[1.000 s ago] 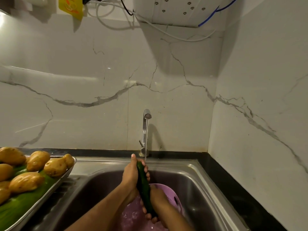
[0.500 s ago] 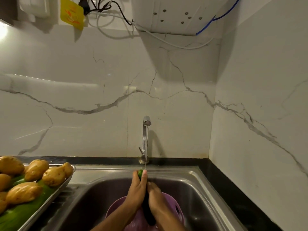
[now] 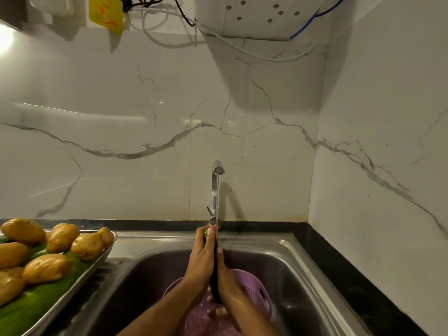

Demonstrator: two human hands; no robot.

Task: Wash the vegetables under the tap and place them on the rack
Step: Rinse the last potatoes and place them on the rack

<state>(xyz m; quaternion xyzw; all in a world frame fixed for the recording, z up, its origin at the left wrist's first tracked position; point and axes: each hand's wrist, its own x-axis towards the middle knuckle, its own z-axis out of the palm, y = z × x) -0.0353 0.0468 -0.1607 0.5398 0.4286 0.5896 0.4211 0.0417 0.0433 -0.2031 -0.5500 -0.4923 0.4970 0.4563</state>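
We judge the wash partly done: potatoes [image 3: 61,236] and green vegetables already lie on the steel rack [image 3: 72,291] left of the sink [image 3: 312,270]. Our left hand [image 3: 202,253] and right hand [image 3: 226,275] both grip a dark cucumber [image 3: 214,275] under the tap [image 3: 216,190], above a purple colander [image 3: 257,287]. The yellow sticker [image 3: 105,13] is unreadable.

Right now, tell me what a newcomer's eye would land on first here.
First, the two hands at bottom centre: the left hand and right hand clasp a dark green cucumber under the running tap, above a purple colander in the steel sink. Next, the tray of potatoes at lower left.
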